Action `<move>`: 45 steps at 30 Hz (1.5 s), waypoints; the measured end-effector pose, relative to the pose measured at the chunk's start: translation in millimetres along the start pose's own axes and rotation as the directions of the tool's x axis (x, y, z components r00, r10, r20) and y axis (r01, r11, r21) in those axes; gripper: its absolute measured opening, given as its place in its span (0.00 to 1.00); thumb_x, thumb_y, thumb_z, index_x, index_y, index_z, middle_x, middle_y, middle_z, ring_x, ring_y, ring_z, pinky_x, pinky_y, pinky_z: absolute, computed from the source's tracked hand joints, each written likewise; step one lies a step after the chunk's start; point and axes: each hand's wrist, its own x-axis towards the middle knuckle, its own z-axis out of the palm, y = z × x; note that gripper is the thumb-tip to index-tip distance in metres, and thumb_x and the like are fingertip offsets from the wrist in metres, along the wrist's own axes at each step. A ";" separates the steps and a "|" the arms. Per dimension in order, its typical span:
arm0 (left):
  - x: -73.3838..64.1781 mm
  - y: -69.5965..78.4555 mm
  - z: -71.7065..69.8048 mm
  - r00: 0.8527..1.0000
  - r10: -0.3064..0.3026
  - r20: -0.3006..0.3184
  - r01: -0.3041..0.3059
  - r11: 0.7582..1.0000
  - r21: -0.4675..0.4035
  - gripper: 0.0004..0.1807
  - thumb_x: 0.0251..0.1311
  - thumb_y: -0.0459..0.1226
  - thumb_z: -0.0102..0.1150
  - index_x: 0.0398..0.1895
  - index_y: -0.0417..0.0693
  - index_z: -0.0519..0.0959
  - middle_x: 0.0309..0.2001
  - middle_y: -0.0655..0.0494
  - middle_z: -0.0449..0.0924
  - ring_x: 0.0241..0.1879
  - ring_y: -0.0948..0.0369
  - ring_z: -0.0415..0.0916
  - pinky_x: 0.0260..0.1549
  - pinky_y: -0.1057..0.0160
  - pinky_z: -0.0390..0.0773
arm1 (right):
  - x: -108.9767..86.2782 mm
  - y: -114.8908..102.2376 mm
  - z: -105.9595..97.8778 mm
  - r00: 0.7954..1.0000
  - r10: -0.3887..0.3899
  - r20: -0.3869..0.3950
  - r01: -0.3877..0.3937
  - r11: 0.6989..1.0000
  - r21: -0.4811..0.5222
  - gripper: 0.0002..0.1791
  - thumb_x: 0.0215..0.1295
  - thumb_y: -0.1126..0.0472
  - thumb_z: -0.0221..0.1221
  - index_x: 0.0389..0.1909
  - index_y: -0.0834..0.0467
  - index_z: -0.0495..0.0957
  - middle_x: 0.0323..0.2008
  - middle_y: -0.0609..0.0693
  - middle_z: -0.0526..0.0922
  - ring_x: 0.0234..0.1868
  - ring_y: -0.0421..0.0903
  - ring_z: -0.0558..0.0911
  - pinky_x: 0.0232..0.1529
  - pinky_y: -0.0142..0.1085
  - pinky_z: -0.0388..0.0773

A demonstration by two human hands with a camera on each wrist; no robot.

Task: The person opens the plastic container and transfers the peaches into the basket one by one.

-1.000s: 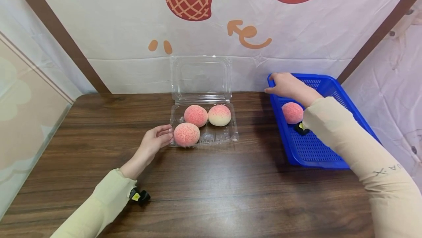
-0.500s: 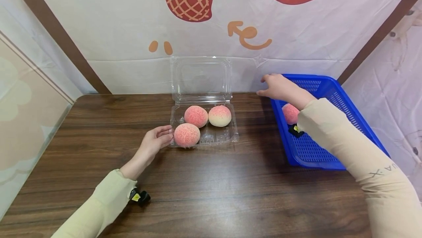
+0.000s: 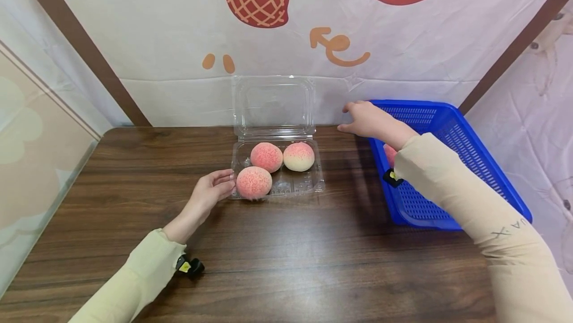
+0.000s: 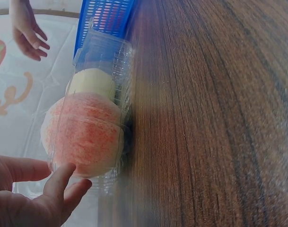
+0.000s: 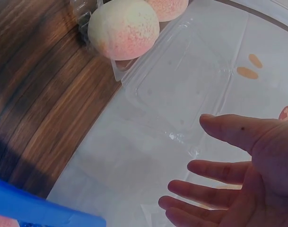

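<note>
A clear plastic clamshell box [image 3: 295, 183] sits near the table's back edge, its lid [image 3: 274, 106] raised. Inside are three pink and cream peaches: one front left [image 3: 253, 182], one behind it [image 3: 266, 157], one at right [image 3: 299, 157]. My left hand [image 3: 203, 198] touches the box's left side with fairly straight fingertips, beside the front peach. My right hand [image 3: 373, 123] hangs in the air between the box and the blue basket, fingers spread and holding nothing, as the right wrist view shows. Another peach [image 3: 389, 154] lies in the basket, partly hidden by my right sleeve.
The blue perforated basket [image 3: 418, 213] stands at the right of the wooden table [image 3: 286, 258], under my right forearm. A printed white cloth [image 3: 174, 29] hangs right behind the table's back edge. Black wrist cameras [image 3: 191, 267] are on both cuffs.
My right hand has moved left, from over the basket's back left corner to the gap beside the box. More of the basket's peach is now covered. My left hand stays put.
</note>
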 end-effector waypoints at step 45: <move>0.0 1.5 0.3 1.000 0.025 0.008 -0.025 0.999 -0.025 0.25 0.64 0.27 0.44 0.61 0.22 0.55 0.58 0.27 0.61 0.39 0.73 0.74 0.42 0.73 0.75 | 21.6 -38.7 51.5 0.979 -0.201 -0.032 0.203 0.976 0.076 0.27 0.60 0.53 0.58 0.55 0.65 0.67 0.48 0.60 0.73 0.48 0.53 0.73 0.51 0.44 0.70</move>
